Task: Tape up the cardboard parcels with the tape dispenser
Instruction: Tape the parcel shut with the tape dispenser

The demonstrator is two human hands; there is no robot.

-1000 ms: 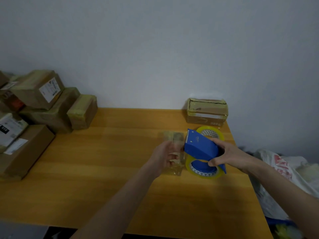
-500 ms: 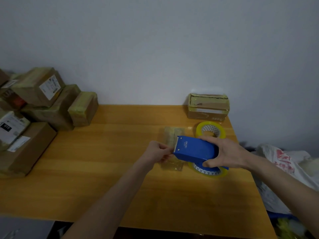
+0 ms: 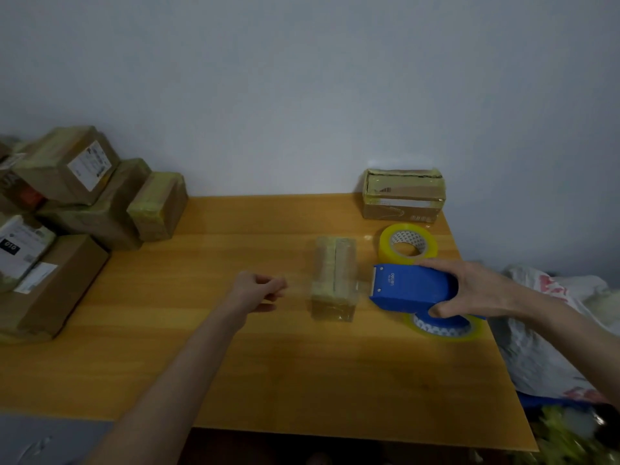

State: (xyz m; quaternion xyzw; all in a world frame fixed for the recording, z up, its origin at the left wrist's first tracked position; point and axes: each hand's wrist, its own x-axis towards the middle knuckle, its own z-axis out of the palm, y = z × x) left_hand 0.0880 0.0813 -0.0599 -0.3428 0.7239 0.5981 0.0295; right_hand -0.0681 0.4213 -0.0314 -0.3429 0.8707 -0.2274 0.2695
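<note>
A small tape-wrapped parcel [image 3: 334, 277] stands on the wooden table [image 3: 235, 364] right of centre. My right hand [image 3: 469, 290] grips the blue tape dispenser [image 3: 411, 290] just right of the parcel, its yellow-rimmed roll underneath. My left hand [image 3: 258, 290] is left of the parcel, fingers pinching the end of a clear tape strip [image 3: 298, 287] that stretches across the parcel to the dispenser's mouth.
A spare yellow tape roll [image 3: 407, 244] lies behind the dispenser, and a taped box [image 3: 402, 194] stands at the back right corner against the wall. Several cardboard parcels [image 3: 67, 209] are piled at the left. A white plastic bag [image 3: 550, 330] lies off the table's right edge.
My left hand has pulled the tape end leftward away from the dispenser, across the small parcel. My right hand with the dispenser has shifted right of the parcel.
</note>
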